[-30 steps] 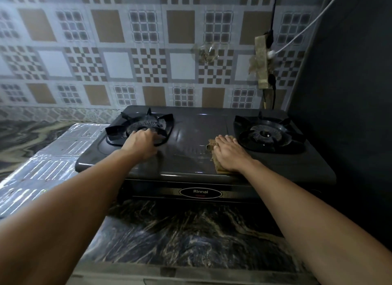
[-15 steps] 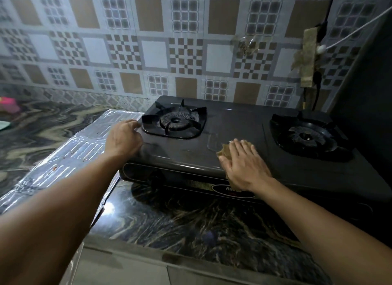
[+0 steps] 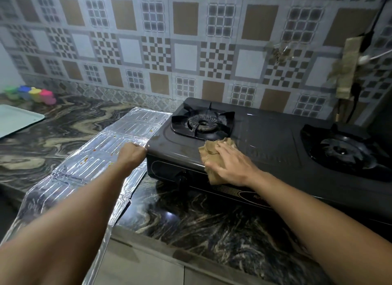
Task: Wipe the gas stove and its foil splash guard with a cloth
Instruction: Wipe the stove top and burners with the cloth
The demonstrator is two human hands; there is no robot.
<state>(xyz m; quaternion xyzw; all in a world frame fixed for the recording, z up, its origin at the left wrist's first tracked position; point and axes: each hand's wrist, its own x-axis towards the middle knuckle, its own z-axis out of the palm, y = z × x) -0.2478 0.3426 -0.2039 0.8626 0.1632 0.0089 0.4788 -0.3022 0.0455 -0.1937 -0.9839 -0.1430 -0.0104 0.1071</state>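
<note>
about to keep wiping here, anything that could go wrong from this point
1. The left hand grips the edge of the silver foil splash guard lying flat beside the black gas stove; thin foil might crease or tear if tugged.
2. The right hand presses the tan cloth near the left burner grate; a frayed edge could snag on it.

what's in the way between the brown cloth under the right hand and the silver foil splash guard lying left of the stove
Nothing visible. The right hand presses the brown cloth on the black gas stove; bare stove top runs to the silver foil splash guard. Only the left hand sits there, at the foil's edge by the stove corner.
</note>
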